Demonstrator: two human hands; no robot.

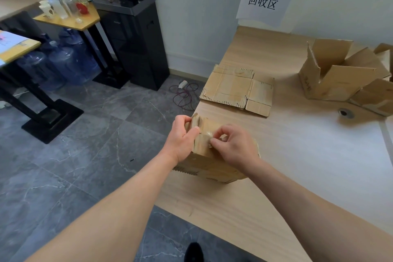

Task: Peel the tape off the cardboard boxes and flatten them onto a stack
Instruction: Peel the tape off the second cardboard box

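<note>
Both hands are on top of the box (209, 167): the left hand (182, 137) grips its left edge, and the right hand (235, 148), just beside, pinches the tape (209, 134).

1. Left hand (182, 134) grips the cardboard box (209, 164) at the table (297, 155) edge.
2. Right hand (232, 144) pinches clear tape (209, 134) on the box top.
3. Flattened box (238, 89) lies beyond; open boxes (338, 72) stand far right.

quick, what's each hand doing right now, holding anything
Left hand: grips the top edge of the cardboard box.
Right hand: pinches the tape on top of that box.
</note>
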